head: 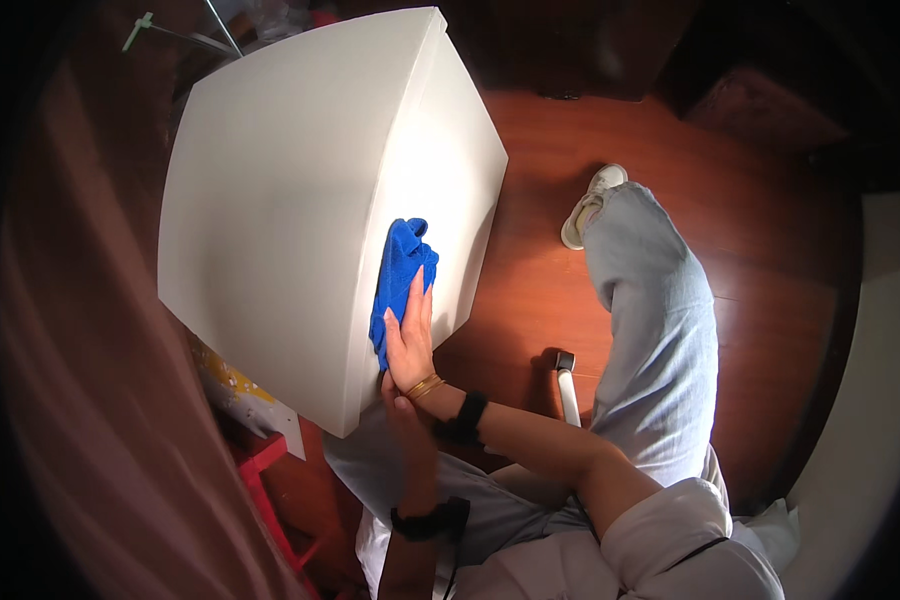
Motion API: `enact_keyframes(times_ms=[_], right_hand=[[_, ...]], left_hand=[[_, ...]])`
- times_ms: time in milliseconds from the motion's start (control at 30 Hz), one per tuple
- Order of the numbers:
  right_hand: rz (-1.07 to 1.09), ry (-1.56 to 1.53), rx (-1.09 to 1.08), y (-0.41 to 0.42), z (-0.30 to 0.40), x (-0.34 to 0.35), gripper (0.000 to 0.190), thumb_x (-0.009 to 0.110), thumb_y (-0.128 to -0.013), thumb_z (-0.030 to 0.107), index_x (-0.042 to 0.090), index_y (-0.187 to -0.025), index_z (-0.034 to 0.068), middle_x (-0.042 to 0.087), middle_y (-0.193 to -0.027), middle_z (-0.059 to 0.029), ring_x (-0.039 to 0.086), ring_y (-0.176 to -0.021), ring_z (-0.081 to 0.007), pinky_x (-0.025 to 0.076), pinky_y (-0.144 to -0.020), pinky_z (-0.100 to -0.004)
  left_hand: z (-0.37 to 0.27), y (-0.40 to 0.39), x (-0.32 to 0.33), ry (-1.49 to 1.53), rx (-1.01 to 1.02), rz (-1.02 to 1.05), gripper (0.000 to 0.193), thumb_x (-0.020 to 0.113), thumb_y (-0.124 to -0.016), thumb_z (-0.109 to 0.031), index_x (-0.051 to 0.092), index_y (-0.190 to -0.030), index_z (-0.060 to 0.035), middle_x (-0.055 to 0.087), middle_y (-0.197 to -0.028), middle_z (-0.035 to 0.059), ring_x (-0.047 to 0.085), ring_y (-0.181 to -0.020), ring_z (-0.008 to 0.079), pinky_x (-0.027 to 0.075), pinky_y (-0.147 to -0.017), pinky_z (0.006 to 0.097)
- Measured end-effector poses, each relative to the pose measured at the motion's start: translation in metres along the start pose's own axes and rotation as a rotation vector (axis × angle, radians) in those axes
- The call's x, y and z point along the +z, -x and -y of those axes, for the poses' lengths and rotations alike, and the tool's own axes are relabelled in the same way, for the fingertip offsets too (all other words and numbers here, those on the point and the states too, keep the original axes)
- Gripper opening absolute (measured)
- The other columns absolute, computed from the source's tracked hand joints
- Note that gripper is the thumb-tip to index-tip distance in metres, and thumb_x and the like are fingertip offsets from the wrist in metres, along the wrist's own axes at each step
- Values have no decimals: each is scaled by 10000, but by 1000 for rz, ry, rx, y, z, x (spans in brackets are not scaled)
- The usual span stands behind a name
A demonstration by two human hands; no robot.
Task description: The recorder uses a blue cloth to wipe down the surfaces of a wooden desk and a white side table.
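A white box-shaped cabinet [270, 217] stands before me, its large pale top on the left and a brightly lit side on the right. Against that lit side, just below the top's edge, lies a crumpled blue cloth [401, 259]. My right hand [411, 345] presses on the cloth with its fingers stretched along it; two thin gold-coloured bangles and a black band circle the wrist. Close below it, my left hand [403, 412] is near the right wrist and the cabinet's lower corner. Its fingers are partly hidden, and I cannot tell what they touch.
My knees flank the cabinet's near corner above a reddish wood floor [525, 217]. A white chair-base leg with a dark caster [564, 361] sticks out beside me. At left are a brown curtain [82, 337] and a red frame [262, 454]. A thin metal rod [225, 30] rises behind the cabinet.
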State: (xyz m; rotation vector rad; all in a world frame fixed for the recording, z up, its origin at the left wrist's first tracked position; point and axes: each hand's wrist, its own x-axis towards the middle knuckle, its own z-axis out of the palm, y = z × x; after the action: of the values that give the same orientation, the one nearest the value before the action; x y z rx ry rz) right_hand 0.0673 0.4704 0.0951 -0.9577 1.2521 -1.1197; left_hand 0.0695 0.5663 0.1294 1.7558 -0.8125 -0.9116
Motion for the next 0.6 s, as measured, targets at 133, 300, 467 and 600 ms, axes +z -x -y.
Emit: enact_keyframes(times_ms=[133,300,467,600], right_hand=[[-138,-63,152,6,-28,14,594,373,-909,246,77,-1368,13,132,-1397,-241,79,-1290,-424,132,-1050,-426],[-244,-85,540,-11,-118,7,548,319,-923,286,105,-1373,59,199,-1378,-232,237,-1269,-346,207,-1040,-362],[-270,-190,673,-42,-181,-1,537,310,-925,308,128,-1363,58,239,-1363,-222,272,-1248,-347,220,-1034,-362],[-290,-279,799,-62,-217,-17,522,309,-923,325,165,-1348,59,265,-1350,-214,290,-1235,-346,235,-1027,-368]], left_hand=[[10,0,-15,-86,-88,57,561,306,-913,-403,357,-1242,48,452,-1182,166,450,-1082,226,363,-890,326],[40,-26,2,-370,-257,231,514,354,-917,-312,308,-1283,46,413,-1251,186,416,-1146,242,320,-950,320],[99,-66,22,-181,-529,392,492,409,-914,-259,305,-1316,5,363,-1321,158,333,-1225,214,248,-1006,298],[143,-86,33,-202,-551,512,515,400,-919,-280,298,-1303,48,356,-1322,189,319,-1239,226,232,-1014,299]])
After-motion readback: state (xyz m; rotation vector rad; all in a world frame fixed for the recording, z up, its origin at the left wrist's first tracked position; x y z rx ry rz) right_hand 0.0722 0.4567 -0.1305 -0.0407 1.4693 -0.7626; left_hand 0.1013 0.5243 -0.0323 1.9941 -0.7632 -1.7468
